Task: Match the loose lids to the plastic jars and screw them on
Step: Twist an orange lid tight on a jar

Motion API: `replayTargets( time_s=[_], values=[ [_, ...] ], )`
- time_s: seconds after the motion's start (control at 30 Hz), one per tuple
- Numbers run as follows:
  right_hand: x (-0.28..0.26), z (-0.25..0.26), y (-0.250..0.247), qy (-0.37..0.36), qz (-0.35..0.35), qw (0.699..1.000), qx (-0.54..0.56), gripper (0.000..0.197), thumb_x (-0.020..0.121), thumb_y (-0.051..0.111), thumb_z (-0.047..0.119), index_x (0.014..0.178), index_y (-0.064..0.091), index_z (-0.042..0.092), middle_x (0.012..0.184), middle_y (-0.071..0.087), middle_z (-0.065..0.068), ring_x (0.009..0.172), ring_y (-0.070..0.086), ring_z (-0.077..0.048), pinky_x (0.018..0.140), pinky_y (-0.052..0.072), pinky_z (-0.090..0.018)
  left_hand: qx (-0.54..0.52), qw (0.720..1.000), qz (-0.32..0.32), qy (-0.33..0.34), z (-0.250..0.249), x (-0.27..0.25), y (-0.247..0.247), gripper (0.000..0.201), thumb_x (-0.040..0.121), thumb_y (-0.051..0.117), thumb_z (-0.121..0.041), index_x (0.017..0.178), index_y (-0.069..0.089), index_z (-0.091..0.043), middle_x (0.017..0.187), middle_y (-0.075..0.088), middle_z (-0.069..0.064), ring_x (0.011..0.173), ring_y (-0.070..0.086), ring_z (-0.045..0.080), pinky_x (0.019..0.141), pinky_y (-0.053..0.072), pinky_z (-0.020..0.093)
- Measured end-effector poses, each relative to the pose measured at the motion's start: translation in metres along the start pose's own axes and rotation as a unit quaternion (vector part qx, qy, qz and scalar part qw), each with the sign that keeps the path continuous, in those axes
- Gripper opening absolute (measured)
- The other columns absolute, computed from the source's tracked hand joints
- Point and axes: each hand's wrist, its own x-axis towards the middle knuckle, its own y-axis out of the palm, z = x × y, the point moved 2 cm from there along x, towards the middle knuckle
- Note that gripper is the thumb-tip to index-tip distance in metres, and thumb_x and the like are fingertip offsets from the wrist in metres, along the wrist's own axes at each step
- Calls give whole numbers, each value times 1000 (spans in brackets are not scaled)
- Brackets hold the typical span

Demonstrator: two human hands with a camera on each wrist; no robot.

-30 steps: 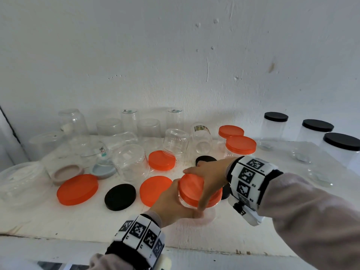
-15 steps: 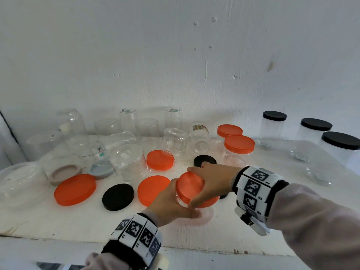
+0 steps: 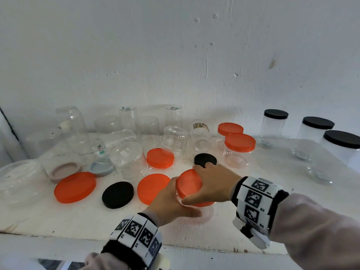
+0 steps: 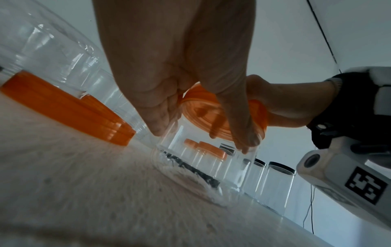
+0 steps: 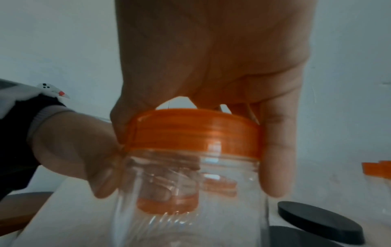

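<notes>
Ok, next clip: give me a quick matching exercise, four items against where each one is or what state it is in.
Items:
1. right hand
2. left hand
3. large orange lid
4. three black-lidded jars

States:
A. lying loose, front left of the shelf
B. gripping the clear jar's body
C. capped, standing far right
D. gripping the orange lid on that jar

Pairs: 1-D, 2-B, 3-A, 4-C
</notes>
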Motion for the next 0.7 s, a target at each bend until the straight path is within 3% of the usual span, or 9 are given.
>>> replayTargets(
  time_s=[0.1,0.2,0.27,0.47,0.57,0.7],
  values=[
    [1,-2,-4,15,46,999,9,101,57,56,86,138,32,29,117,42,0,97,46,-20,80,47,-33,-1,1000,10,-2,-1,1,-2,94,52,93,-31,126,34,-34,116,55,-17,105,54,-1,79,45,13],
    [7,-7,-16,5,130,991,-25,111,54,64,81,145,15,40,139,32,2,120,43,-24,95,45,-44,4,1000,21,-2,-2,1,-3,95,53,92,-30,126,33,-34,117,54,-16,106,53,-1,80,44,12],
    [9,-7,-22,-16,148,988,-52,116,54,69,77,147,9,43,145,26,5,131,35,-25,101,41,-49,3,1000,21,1,-2,1,-3,94,53,92,-31,125,33,-35,117,53,-17,105,52,-2,79,44,11],
    [12,-9,-22,-47,113,991,-55,112,49,66,82,143,20,43,132,38,8,117,43,-19,91,45,-40,1,1000,21,15,-1,1,-2,93,53,92,-32,125,33,-36,120,51,-16,110,52,1,89,46,17],
    [11,-8,-20,-56,93,993,-46,110,49,66,83,142,24,40,127,41,7,103,39,-13,86,45,-36,1,1000,24,14,0,1,-2,94,52,92,-31,124,33,-37,122,51,-16,112,52,4,96,47,25],
    [10,-8,-18,-54,81,995,-33,111,46,66,84,140,29,39,121,43,7,102,41,-14,83,44,-34,7,1000,21,15,-1,-1,-1,93,52,92,-31,123,33,-37,119,51,-17,110,52,3,94,47,24]
  ],
)
